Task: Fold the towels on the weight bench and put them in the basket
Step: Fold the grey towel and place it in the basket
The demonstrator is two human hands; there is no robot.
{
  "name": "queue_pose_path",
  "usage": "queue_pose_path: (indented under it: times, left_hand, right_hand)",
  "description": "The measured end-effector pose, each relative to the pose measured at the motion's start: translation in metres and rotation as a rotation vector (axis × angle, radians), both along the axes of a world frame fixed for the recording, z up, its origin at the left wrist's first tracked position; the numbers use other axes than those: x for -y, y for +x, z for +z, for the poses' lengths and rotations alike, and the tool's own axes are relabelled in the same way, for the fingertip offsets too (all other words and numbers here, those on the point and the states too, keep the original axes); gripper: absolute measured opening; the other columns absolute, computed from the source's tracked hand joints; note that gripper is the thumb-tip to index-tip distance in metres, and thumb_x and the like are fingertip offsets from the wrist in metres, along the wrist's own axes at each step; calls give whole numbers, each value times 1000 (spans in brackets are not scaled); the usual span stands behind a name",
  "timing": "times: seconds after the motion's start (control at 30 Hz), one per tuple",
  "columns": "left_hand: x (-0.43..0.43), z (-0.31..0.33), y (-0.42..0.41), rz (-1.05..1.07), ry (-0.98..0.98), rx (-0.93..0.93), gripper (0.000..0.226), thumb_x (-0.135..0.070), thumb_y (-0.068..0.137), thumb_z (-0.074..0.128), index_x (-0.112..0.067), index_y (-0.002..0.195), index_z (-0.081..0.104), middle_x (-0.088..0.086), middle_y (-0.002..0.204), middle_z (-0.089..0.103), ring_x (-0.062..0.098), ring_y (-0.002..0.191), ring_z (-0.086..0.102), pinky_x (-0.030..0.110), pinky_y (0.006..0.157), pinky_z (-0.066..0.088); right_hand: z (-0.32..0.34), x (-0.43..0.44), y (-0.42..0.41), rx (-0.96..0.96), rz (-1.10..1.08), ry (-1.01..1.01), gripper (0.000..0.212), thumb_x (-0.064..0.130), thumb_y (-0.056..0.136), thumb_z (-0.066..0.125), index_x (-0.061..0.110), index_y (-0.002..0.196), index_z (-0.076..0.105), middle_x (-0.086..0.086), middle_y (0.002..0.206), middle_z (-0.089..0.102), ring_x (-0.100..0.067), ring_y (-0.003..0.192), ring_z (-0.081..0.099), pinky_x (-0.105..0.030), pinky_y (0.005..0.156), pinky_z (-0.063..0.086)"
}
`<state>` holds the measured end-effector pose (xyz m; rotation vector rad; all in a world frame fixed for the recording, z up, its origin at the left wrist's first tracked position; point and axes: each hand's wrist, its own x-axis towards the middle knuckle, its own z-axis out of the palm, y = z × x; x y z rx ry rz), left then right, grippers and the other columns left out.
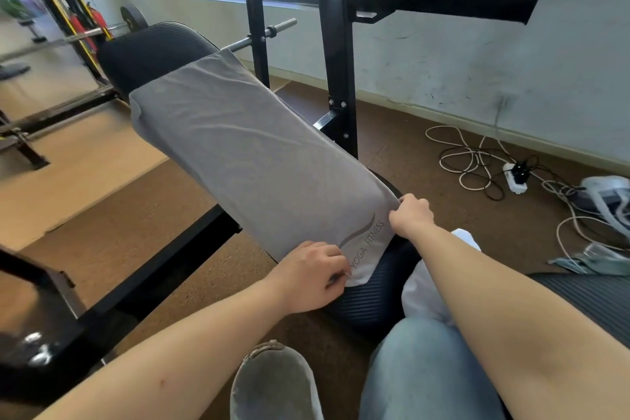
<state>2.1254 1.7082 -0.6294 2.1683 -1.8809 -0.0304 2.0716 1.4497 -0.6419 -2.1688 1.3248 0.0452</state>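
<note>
A long grey towel printed "YOGA FITNESS" lies spread flat along the black padded weight bench, covering most of its length. My left hand pinches the towel's near left corner. My right hand grips the near right corner at the bench's edge. A white cloth lies bunched on my lap, partly hidden by my right forearm. No basket is in view.
The black rack uprights stand right of the bench, with a barbell across them. Cables and a power strip lie on the brown floor at the right. My shoe and jeans-clad knee are below.
</note>
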Motion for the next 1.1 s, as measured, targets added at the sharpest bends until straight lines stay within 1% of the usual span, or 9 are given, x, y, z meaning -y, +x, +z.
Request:
queue_pose_path:
  times: [0.2,0.37,0.6,0.7,0.77,0.83,0.9,1.0,1.1]
  left_hand:
    - [0,10,7,294,-118,-228,15,-30,94,59,-26,99,73,-13,92,66,5,80,59,25,75,52]
    - [-1,28,22,596,-205,-520,9,-23,95,64,-27,95,73,-13,84,69,2,72,66,18,60,53]
    - [-17,63,51,861,-422,-839,12,-20,96,57,-21,99,69,-1,91,71,13,55,71,28,63,62]
    - [-27,72,69,951,-530,-967,13,-19,98,57,-19,103,69,1,98,67,11,60,71,41,70,65]
    - [-34,77,83,996,-610,-1039,12,-17,99,58,-17,102,69,3,103,66,15,79,71,37,73,65]
    - [-42,84,98,1040,-714,-1103,9,-15,98,59,-16,98,68,5,103,66,19,95,69,37,80,64]
    - [-53,89,114,1076,-788,-1134,7,-14,98,61,-15,97,68,4,101,67,18,95,68,38,86,63]
    - [-69,95,136,1082,-841,-1136,7,-16,98,64,-11,98,69,5,101,70,19,95,70,35,87,62]
    - [-81,99,155,1044,-861,-1099,13,-23,99,66,-10,97,67,6,101,70,20,96,70,32,83,62]
  right_hand:
    - [9,1,-2,169,-50,80,26,19,96,56,13,121,58,-13,124,59,-30,104,55,-36,83,44]
    - [26,-1,10,484,-156,242,26,23,92,61,19,116,54,-6,110,61,-24,96,60,-46,87,60]
    - [81,-21,53,865,-66,470,19,5,93,66,20,106,63,-8,114,61,-26,88,67,-29,56,57]
    - [105,-33,72,914,-43,647,17,0,95,62,10,108,67,-12,104,64,-23,81,68,-30,61,61]
    - [117,-39,85,929,-20,689,31,-7,93,52,8,116,67,-14,106,63,-28,90,68,-39,75,65]
    - [124,-44,99,875,56,567,44,-11,92,41,11,121,65,-9,107,62,-25,94,65,-43,85,62]
    - [127,-49,113,800,146,362,47,-9,91,40,16,121,66,-5,106,62,-20,90,63,-40,82,61]
    - [130,-52,136,780,172,194,38,0,89,47,21,108,72,1,95,65,-18,81,64,-37,71,62]
    - [137,-56,163,776,186,165,24,13,96,55,23,106,74,2,96,69,-13,75,63,-40,75,64]
